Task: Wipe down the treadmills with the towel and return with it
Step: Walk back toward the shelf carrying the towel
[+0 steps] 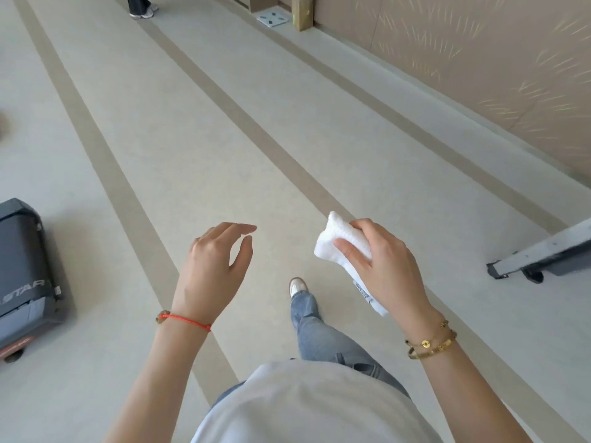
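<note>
Treadmills sit off to both sides of you: one dark treadmill (pixel 25 279) well out past your left fingers, and a grey treadmill end (pixel 543 254) out past your right fingers. Your right hand (pixel 380 260) grips the folded white towel (pixel 335 241), thumb pressed on top, fingers curled under. Its long side runs up and away from your wrist. Your left hand (pixel 217 266) holds nothing, fingers loose and a bit spread.
</note>
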Tool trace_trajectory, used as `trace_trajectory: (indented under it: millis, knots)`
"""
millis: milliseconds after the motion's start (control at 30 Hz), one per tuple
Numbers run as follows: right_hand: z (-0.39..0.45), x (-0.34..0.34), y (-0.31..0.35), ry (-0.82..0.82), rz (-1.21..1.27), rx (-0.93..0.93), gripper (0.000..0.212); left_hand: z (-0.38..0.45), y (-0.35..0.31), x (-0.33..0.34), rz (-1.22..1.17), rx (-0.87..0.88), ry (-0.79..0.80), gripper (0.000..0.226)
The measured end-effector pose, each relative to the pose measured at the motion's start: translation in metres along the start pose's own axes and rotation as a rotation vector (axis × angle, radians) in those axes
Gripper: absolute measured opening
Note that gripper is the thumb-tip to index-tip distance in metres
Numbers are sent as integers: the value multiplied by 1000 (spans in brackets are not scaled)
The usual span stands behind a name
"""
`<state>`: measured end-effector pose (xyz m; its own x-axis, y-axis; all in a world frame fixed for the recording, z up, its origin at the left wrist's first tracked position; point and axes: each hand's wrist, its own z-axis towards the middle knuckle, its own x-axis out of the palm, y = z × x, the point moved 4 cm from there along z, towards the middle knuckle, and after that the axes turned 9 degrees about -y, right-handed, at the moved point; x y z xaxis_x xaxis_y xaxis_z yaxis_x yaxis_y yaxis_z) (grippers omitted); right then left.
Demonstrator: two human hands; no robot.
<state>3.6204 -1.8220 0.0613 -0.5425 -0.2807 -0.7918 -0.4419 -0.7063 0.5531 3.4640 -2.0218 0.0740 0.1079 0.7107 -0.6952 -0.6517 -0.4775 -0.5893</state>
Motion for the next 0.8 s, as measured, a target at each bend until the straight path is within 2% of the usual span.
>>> trace_trajectory:
  millis: [367, 800]
  knots:
    - [301, 79, 11, 53, 32, -126, 40, 258, 70, 58, 38, -92, -125, 19]
    - [596, 230, 36, 99, 44, -165, 34, 526, 212, 133, 69, -151, -119, 20]
